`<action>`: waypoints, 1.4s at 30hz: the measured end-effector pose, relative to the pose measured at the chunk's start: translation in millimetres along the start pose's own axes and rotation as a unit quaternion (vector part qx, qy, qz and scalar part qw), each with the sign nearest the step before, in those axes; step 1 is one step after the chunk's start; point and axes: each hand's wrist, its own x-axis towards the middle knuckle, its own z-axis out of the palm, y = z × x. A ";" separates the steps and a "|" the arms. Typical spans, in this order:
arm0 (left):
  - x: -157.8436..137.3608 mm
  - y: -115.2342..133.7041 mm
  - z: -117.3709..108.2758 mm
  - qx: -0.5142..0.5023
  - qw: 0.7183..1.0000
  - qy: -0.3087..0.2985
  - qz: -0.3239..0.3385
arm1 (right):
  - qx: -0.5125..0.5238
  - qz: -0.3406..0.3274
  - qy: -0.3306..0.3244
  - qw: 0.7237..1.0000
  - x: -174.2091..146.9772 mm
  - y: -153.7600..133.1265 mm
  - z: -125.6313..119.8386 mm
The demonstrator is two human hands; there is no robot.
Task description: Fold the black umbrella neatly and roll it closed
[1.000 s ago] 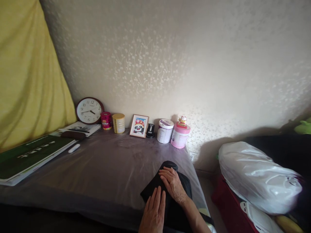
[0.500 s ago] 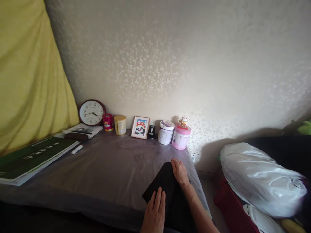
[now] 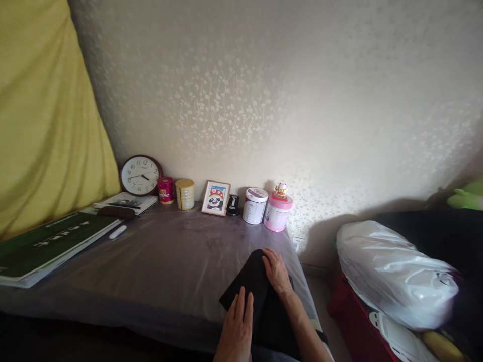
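Note:
A piece of black fabric, folded over itself, lies at the near right corner of the covered table. What kind of item it is I cannot tell. My left hand rests flat on its lower left part, fingers stretched forward and slightly apart. Farther up, my right hand lies along the upper right edge with its fingers extended over the cloth. Part of the fabric is hidden beneath my right forearm and runs down off the bottom of the view.
Along the wall stand a clock, a red can, a yellow can, a framed panda picture, a white tub and a pink tub. Green book at left; white plastic bag on the right.
Both hands stay on the black fabric with almost no shift against it. The whole view has turned slightly, so the tabletop things sit a little farther left.

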 end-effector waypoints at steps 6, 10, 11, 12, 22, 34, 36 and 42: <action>-5.8 -7.0 6.3 -0.069 0.997 0.043 0.017 | -0.035 0.176 0.067 0.982 -31.1 46.7 -45.0; -10.2 -4.7 -5.4 -0.102 0.994 0.037 0.003 | 0.008 0.286 0.006 0.958 -54.1 57.9 -59.4; -10.2 -3.9 -7.7 -0.109 0.993 0.034 -0.006 | 0.029 0.299 -0.006 0.954 -56.3 58.3 -59.9; -9.7 -3.5 -8.7 -0.115 0.993 0.036 -0.014 | 0.044 0.304 -0.011 0.952 -57.1 57.9 -59.8; -4.2 -12.2 12.6 -0.102 0.992 0.072 0.007 | 0.019 0.244 0.030 0.969 -43.8 30.4 -47.6; -7.3 -6.2 10.7 -0.070 0.995 0.065 0.003 | 0.120 0.246 0.050 0.961 -49.0 22.6 -55.4; -8.0 -4.4 7.0 -0.065 0.996 0.056 0.001 | 0.135 0.239 0.053 0.960 -42.1 10.9 -56.0; -13.6 3.6 -17.3 -0.063 0.998 -0.004 -0.008 | 0.160 0.223 0.053 0.960 -24.0 -11.6 -50.4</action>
